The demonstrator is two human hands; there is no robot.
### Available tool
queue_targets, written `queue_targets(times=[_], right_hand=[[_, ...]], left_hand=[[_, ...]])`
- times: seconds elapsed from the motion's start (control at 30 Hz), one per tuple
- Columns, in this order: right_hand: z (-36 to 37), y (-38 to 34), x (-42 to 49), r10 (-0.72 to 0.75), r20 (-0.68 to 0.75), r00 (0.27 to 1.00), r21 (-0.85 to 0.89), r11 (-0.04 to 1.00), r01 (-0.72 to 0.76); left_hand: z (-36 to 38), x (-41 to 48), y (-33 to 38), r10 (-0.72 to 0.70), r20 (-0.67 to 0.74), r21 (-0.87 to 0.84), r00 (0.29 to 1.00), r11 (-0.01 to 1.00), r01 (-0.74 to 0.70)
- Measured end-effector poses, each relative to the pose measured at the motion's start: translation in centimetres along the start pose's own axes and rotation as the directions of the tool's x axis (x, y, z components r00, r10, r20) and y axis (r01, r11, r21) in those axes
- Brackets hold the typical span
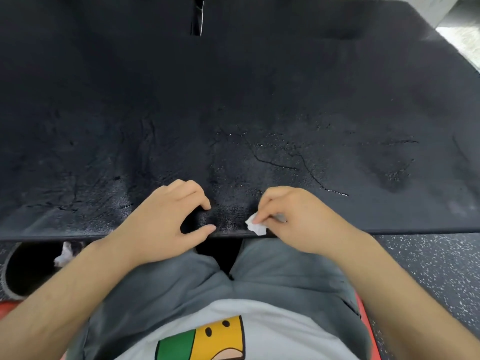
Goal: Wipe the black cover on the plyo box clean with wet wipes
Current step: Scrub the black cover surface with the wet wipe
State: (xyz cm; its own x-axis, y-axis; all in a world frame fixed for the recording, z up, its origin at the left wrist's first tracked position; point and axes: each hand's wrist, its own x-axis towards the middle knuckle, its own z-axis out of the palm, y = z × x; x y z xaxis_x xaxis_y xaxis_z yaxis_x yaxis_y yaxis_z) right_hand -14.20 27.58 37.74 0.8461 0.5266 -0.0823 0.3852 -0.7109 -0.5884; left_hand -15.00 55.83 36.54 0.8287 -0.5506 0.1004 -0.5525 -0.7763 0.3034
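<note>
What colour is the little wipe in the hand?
White. The wet wipe shows best in the head view, pinched by the right hand.

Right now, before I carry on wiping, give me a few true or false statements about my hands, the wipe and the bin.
1. The right hand pinches a small white wipe at the near edge of the black cover. True.
2. The left hand holds a second wipe. False: it holds nothing, and its fingertips rest on the cover.
3. A round dark bin on the person's left holds crumpled white wipes. True.
4. The cover looks dry all over. False: a wet sheen shows on it just beyond the hands.
</note>
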Motion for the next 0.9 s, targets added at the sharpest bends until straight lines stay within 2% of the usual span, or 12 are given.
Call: queue_targets(times=[0.13, 0.23, 0.3, 0.37, 0.43, 0.47, 0.6, 0.67, 0.73, 0.77, 0.83, 0.9], right_hand=[[2.1, -1.5, 2.9, -0.090, -0.093, 0.992, 0.022, 0.995, 0.092], [3.0, -2.5, 3.6, -0.155, -0.039, 0.987, -0.013, 0.988, 0.155], [1.9, -1.5, 3.3, -0.141, -0.035, 0.989, -0.054, 0.989, 0.139], [1.1, 0.6, 3.4, -0.043, -0.211, 0.977, -0.035, 0.999, 0.037], [1.6, 1.0, 3.7, 0.037, -0.359, 0.933, 0.006, 0.999, -0.038], [2.5, 0.2, 3.8, 0.028, -0.364, 0.931, 0.000, 1.000, -0.030], [4.5, -2.4, 2.8, -0.140, -0.184, 0.973, -0.006, 0.990, 0.142], [3.2, -0.4, 3.7, -0.059, -0.295, 0.954, -0.017, 0.998, 0.057], [2.3, 1.3, 4.7, 0.076, -0.460, 0.885, -0.006, 0.996, -0.089], [2.5, 1.0, 5.1, 0.115, -0.493, 0.862, 0.003, 0.991, -0.130], [4.3, -1.4, 5.4, 0.052, -0.435, 0.899, -0.040, 0.996, -0.077], [5.5, -3.5, 5.0, -0.079, -0.274, 0.959, -0.059, 0.996, 0.065]], left_hand=[[0.6, 1.4, 0.1, 0.006, -0.011, -0.018, 1.000, 1.000, -0.006], [0.8, 1.6, -0.3, 0.009, -0.007, -0.047, 1.000, 0.999, -0.009], [0.7, 1.0, -1.0, -0.004, -0.016, -0.059, 1.000, 0.998, 0.003], [0.5, 0.6, -1.8, -0.036, -0.026, -0.075, 0.999, 0.997, 0.034], [0.3, 0.7, -2.1, -0.052, -0.026, -0.088, 0.998, 0.995, 0.050], [0.3, 0.9, -2.0, -0.048, -0.022, -0.085, 0.999, 0.995, 0.046], [0.4, 1.4, -1.8, -0.030, 0.000, -0.061, 1.000, 0.998, 0.030], [0.2, 1.2, -2.2, -0.039, -0.005, -0.069, 0.999, 0.997, 0.038], [0.0, 1.2, -2.6, -0.060, -0.007, -0.073, 0.998, 0.996, 0.059], [0.0, 1.3, -2.8, -0.073, -0.007, -0.070, 0.997, 0.995, 0.072], [0.0, 1.7, -3.1, -0.096, -0.011, -0.054, 0.995, 0.994, 0.096], [0.2, 2.3, -3.2, -0.122, -0.007, -0.037, 0.993, 0.992, 0.122]])
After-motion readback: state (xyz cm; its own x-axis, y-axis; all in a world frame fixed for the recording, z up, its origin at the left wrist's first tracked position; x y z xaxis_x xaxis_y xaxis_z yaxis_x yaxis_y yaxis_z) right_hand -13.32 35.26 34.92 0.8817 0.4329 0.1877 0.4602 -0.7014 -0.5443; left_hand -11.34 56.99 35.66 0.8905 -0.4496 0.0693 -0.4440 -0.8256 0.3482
